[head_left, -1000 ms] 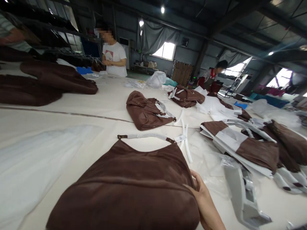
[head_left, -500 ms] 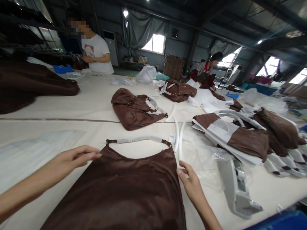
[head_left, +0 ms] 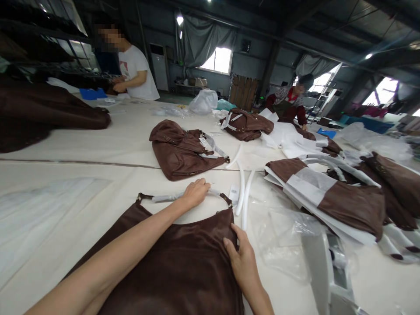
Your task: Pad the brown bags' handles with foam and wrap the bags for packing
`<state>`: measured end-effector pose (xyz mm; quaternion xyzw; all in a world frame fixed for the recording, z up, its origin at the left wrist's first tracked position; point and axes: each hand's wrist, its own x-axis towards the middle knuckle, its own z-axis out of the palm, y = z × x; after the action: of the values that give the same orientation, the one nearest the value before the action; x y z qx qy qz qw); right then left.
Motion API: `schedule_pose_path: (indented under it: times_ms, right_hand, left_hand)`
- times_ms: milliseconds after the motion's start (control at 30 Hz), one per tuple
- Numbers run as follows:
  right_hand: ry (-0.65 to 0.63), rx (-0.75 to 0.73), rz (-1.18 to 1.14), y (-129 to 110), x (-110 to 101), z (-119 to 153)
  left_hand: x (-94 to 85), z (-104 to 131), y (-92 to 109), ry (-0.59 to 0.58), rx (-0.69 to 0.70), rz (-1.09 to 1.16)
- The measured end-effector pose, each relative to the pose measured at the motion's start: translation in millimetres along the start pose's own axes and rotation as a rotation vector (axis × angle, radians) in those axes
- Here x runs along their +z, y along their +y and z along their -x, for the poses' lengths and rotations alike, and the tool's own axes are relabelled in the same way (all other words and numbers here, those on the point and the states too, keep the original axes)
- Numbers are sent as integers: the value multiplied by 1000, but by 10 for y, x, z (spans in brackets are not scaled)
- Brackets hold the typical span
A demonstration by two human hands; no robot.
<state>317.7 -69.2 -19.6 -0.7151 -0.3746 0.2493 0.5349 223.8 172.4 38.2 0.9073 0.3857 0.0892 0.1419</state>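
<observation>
A dark brown handbag [head_left: 177, 262] lies flat in front of me, its short strap [head_left: 164, 198] arched at the top and partly wrapped in white material. My left hand [head_left: 196, 192] reaches across the bag and is closed at the middle of the strap; a tiny thin bit shows at its fingertips, too small to name. Along the bag's right edge, my right hand [head_left: 243, 258] has thumb and forefinger against the leather, gripping the edge; its other fingers are hidden. A white tag [head_left: 233, 194] lies beside the strap's right end.
White curved tubes [head_left: 241, 188] lie right of the bag, near clear plastic [head_left: 285, 236] and a grey-white dispenser [head_left: 328, 267]. Another brown bag [head_left: 180, 153] sits beyond, and a paper-wrapped one [head_left: 351, 203] to the right. Two people [head_left: 138, 74] stand across the table.
My left hand has moved right, from beside the bag's left corner onto the strap, and closed. My right hand has shifted left onto the bag's edge.
</observation>
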Motion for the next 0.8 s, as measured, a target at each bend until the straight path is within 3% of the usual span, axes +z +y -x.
schedule_pose_path:
  times_ms: [200,333,433,633,800]
  right_hand:
    - [36,72,-272,-274,-156,-183]
    - [81,152,-500,-469,-165,-335]
    - [24,138,-576,-549,-140,-437]
    - [-222,234,-716,-570,-48,-609]
    - [-683,395,-886,-627,55,-657]
  left_hand:
    - [-454,274,-44,273,44,-53]
    - [-673,454,-73,592,250,29]
    - [-772,533,-72,687,354,89]
    - [-909,629,18,726,423,118]
    - [-949,489,120,709,361,129]
